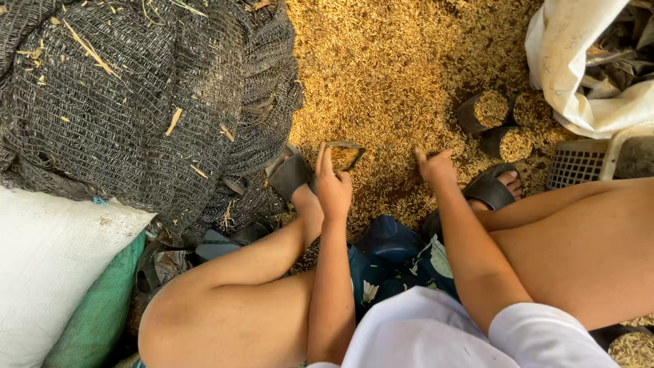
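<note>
Two hands reach down at the middle of the frame over a floor spread with golden husks [395, 61]. The left hand [333, 185] is closed around a small black pot [345, 155] part-filled with husk, held just above the heap. The right hand [434, 167] is loosely curled, fingers down among the husks (whether it holds any I cannot tell). Two filled black pots [501, 126] sit together right of centre, near a white sack [579, 75]. Dark netting [136, 102] fills the upper left.
</note>
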